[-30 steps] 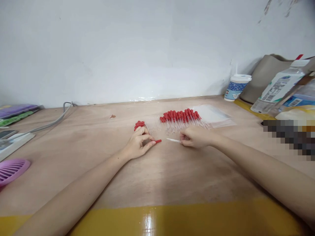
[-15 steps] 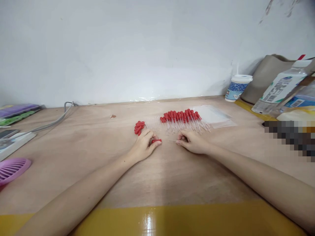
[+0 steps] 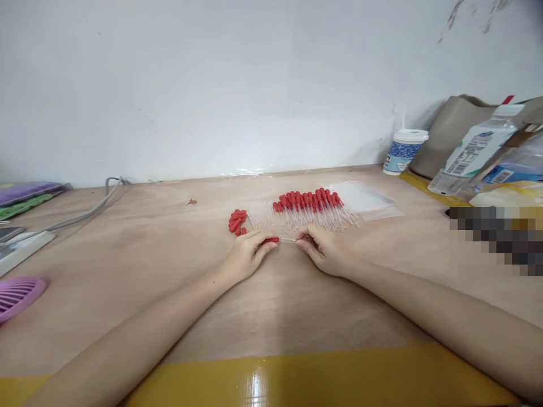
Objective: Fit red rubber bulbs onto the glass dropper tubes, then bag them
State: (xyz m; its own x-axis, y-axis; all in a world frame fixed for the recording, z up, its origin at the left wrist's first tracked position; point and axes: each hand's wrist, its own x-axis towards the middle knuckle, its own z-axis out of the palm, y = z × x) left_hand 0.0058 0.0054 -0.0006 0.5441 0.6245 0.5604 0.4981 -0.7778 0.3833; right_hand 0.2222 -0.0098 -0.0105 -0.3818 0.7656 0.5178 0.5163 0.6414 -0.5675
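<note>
My left hand [image 3: 250, 253] pinches a red rubber dropper bulb [image 3: 272, 240], its open end facing right. From the other side my right hand [image 3: 320, 249] grips a thin clear dropper tube [image 3: 288, 240], whose tip is at the mouth of the bulb; how far it reaches inside I cannot tell. Just beyond my left hand lies a small heap of loose red bulbs [image 3: 236, 221]. Loose clear tubes [image 3: 261, 213] are spread to the right of that heap. A row of droppers with red bulbs fitted [image 3: 309, 200] lies behind my right hand.
A clear plastic bag [image 3: 367, 198] lies behind the droppers. On the right stand a paper cup [image 3: 405, 151], a water bottle [image 3: 475, 150] and a grey-brown container [image 3: 445, 133]. A grey cable [image 3: 95, 209] and a pink slatted object [image 3: 19, 297] are on the left.
My right hand has moved left, bringing the clear tube up to the red bulb and closing the gap between them. The whole view has shifted slightly.
</note>
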